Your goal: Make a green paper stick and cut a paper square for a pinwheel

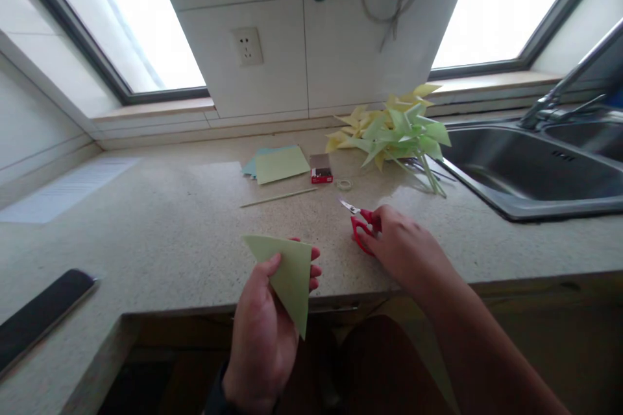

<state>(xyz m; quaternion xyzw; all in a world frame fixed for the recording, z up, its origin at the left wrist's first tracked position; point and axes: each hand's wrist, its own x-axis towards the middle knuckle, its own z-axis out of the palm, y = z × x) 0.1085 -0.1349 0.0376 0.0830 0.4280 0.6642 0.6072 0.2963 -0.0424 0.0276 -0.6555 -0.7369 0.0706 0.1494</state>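
The person stood at a speckled countertop [170,233] under two bright windows. The left hand [265,331] was closed around a folded green paper triangle [287,275], with the thumb on the front face and the fingertips showing behind its right edge. The triangle was held above the front edge of the counter, with one long point going down.

The right hand [402,246] lay on the counter just to the right of the paper. Its fingers were closed on the red handles of a small pair of scissors [360,224]. The short metal blades pointed away to the upper left and rested on the surface. I could not tell if the blades were open or shut.

Farther back lay a thin wooden stick [278,198], a small stack of coloured paper sheets [277,163], a little red box [321,169] and a small roll of clear tape [344,185]. Near the sink [525,172] there was a bunch of yellow and green paper pinwheels [394,130]. A dark phone [41,311] rested at the left edge of the counter, well apart from the hands. A white wall socket [247,46] was on the tiles between the windows.
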